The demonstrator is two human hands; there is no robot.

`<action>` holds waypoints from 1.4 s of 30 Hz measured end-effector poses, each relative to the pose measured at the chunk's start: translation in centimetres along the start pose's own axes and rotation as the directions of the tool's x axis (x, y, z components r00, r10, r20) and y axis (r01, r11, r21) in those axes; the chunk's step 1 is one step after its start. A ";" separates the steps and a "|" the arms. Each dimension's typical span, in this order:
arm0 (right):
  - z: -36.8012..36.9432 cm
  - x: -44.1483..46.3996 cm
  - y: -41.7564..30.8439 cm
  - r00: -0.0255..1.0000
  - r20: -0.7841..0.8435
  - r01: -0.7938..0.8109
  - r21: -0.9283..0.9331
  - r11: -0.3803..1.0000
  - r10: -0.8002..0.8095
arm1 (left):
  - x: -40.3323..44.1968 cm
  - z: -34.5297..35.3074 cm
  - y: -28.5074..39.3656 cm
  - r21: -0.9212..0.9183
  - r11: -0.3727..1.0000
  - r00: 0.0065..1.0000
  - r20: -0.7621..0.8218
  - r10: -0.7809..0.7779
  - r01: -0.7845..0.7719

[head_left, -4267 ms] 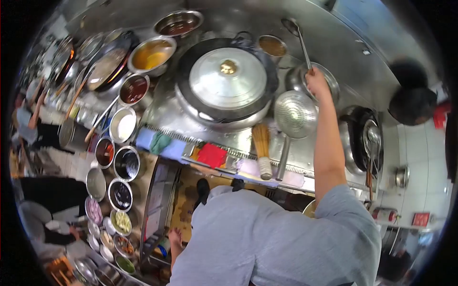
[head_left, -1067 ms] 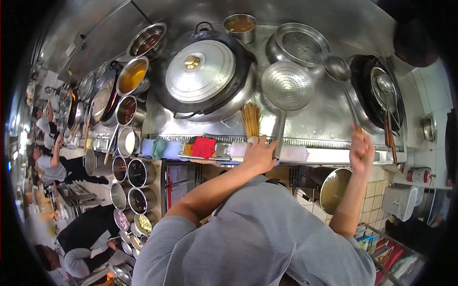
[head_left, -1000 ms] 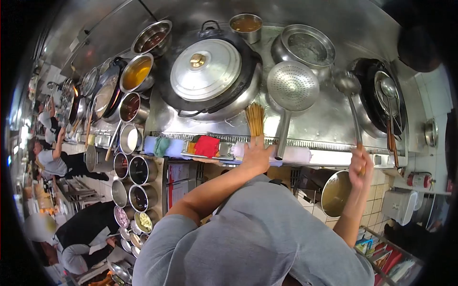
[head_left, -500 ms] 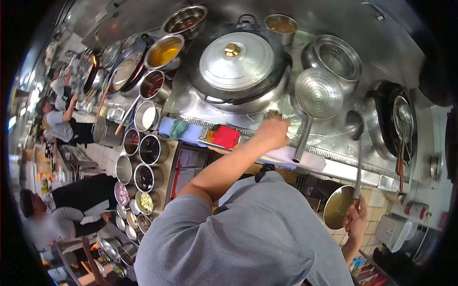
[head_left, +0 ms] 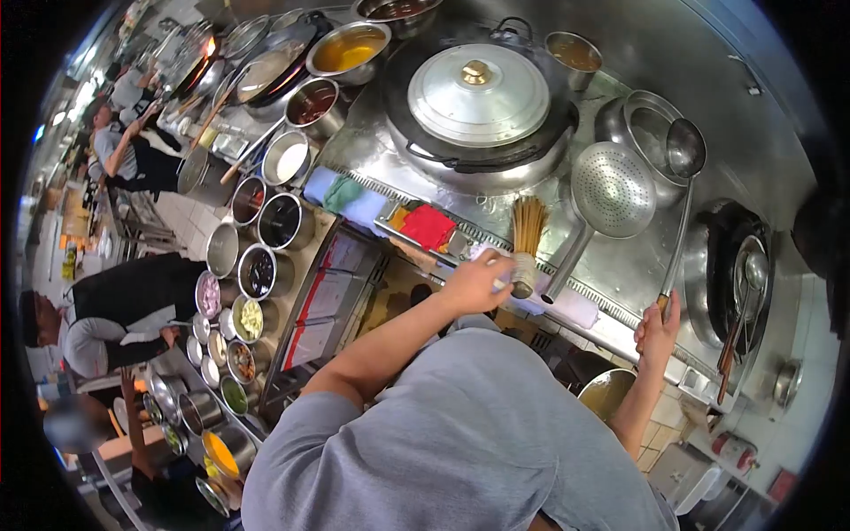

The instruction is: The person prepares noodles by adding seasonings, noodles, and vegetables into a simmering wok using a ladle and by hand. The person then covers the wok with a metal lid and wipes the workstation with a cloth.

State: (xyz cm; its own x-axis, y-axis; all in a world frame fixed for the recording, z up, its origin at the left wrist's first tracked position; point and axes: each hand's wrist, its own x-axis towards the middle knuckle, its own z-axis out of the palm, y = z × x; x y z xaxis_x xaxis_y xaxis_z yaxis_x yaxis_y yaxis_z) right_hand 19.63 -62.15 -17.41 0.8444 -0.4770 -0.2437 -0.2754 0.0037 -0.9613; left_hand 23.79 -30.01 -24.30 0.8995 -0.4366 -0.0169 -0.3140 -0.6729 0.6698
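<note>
My right hand (head_left: 656,333) is closed round the wooden end of a long-handled ladle (head_left: 682,212). The ladle's bowl is over the rim of a steel pot (head_left: 630,118) at the back right. My left hand (head_left: 479,283) is at the front edge of the stove, fingers curled, with a small white bit showing at them that I cannot make out. Just right of it a bamboo wok brush (head_left: 529,232) lies with its bristles pointing away from me. A perforated strainer (head_left: 613,190) rests beside the brush, its handle towards me.
A lidded wok (head_left: 478,97) stands at the back centre. Red cloth (head_left: 427,227) lies in a tray on the front ledge. Steel containers of sauces and ingredients (head_left: 282,219) line the left. Another wok (head_left: 708,265) is at the right. Several people work at the far left.
The ladle's bowl has risen from the counter to the pot. My left hand has drawn back towards me and left of the brush, which now shows fully. The whole view has shifted.
</note>
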 end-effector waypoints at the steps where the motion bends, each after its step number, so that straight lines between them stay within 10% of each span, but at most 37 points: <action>1: 0.3 0.3 0.1 1.000 0.008 0.000 -0.013 1.000 0.000 | -0.9 0.3 -1.9 -0.066 0.998 0.997 -0.078 -0.004 -0.001; 7: 1.6 7.1 -0.6 0.979 0.010 0.202 -0.230 0.952 -0.205 | -8.5 1.6 -9.9 -0.142 0.918 0.924 -0.047 -0.379 0.370; 9: 2.6 12.1 -0.7 0.900 -0.060 0.326 -0.567 0.756 -0.433 | -11.3 2.3 -12.4 0.022 0.891 0.891 0.038 -0.453 0.453; 12: 5.5 17.9 -3.0 0.946 -0.150 0.143 -0.603 0.785 -0.287 | -18.3 4.7 -21.6 0.256 0.731 0.670 0.294 -0.682 0.632; 13: 6.5 21.1 -3.0 0.945 -0.142 0.155 -0.596 0.788 -0.293 | -23.0 8.2 -29.8 0.324 0.838 0.787 0.311 -0.532 0.439; 15: 7.1 26.7 -1.5 0.994 -0.102 -0.032 -0.500 0.865 -0.023 | -25.6 6.7 -29.1 -0.003 0.691 0.683 0.148 -0.715 0.723; 17: 8.2 24.8 -5.0 0.972 0.019 -0.235 0.204 0.950 0.236 | -28.9 5.8 -28.0 -0.377 0.416 0.473 0.070 -0.878 0.827; 19: 7.8 24.2 -7.1 0.912 0.270 -0.407 0.696 0.591 0.309 | -31.7 5.2 -28.0 -0.706 0.231 0.390 0.069 -0.918 0.669; 23: 6.9 20.3 -7.8 0.949 0.313 -0.311 0.929 0.202 0.021 | -37.3 7.0 -29.8 -0.544 0.040 0.230 0.285 -0.931 0.838; 25: 6.1 18.0 -8.0 0.817 0.574 -0.577 0.813 -0.077 -0.058 | -42.0 11.6 -35.8 -0.339 0.333 0.457 0.410 -0.790 0.880; 29: 7.9 10.7 -10.5 0.876 0.482 -0.482 0.876 0.011 -0.004 | -37.8 7.9 -35.3 0.003 0.487 0.454 0.361 -0.815 0.873; 42: 17.6 -14.4 -10.2 0.924 0.368 -0.380 0.915 0.135 0.106 | -29.5 1.5 -36.6 0.017 0.724 0.667 0.375 -0.644 0.689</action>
State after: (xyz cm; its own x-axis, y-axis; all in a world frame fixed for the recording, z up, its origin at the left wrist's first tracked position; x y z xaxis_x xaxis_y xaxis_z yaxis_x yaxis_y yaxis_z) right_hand 18.34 -39.88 -6.36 0.9199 -0.1173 -0.3742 0.0630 0.9860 -0.1542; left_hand 8.31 6.60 -49.49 0.6881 -0.0820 -0.7209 0.3877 -0.7983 0.4609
